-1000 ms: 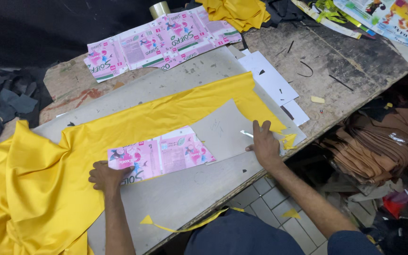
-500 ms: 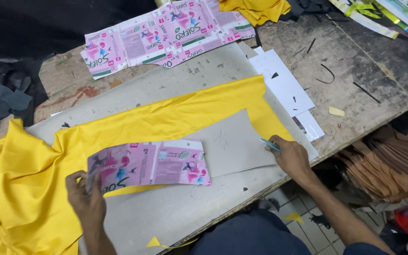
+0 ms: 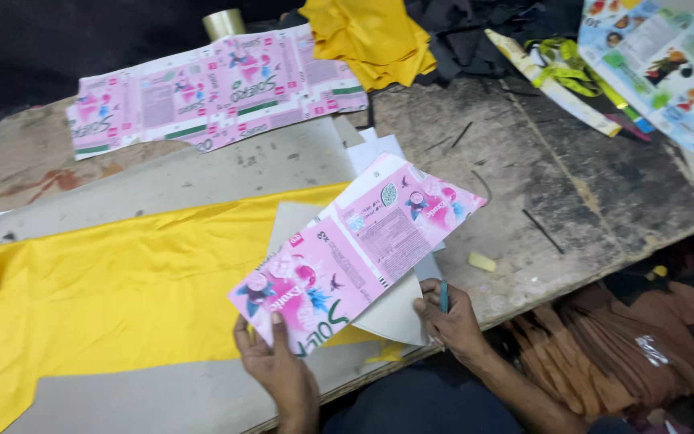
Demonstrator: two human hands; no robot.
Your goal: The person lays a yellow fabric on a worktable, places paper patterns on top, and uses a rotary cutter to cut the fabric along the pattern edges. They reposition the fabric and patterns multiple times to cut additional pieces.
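**A:** Head view, and the pink printed card (image 3: 355, 257) is up off the yellow cloth (image 3: 122, 281) now. A second ago you had it pressed flat on the fabric under your left hand (image 3: 279, 370). Now that hand is grasping it by its lower edge, thumb on the printed face, and the card tilts across the centre of the frame.

**B:** Your right hand (image 3: 447, 317)?

**A:** Lower centre-right, clenched around a thin teal marker (image 3: 443, 296), fingers resting on the grey card pattern (image 3: 399, 309) that lies under the pink one. A second ago that hand was spread flat on the pattern's far edge; it has come back to the near bench (image 3: 572, 193) edge.

**B:** So what does that tell us?

**A:** My read: holding the card down on the cloth is over for now, and you're lifting it clear. The yellow cloth lies flat across the left half of the frame, with nothing pinning it.

**B:** Anything else about?

**A:** A long pink printed sheet (image 3: 218, 88) lies at upper left, folded yellow fabric (image 3: 371, 36) at top centre, well apart from both hands.
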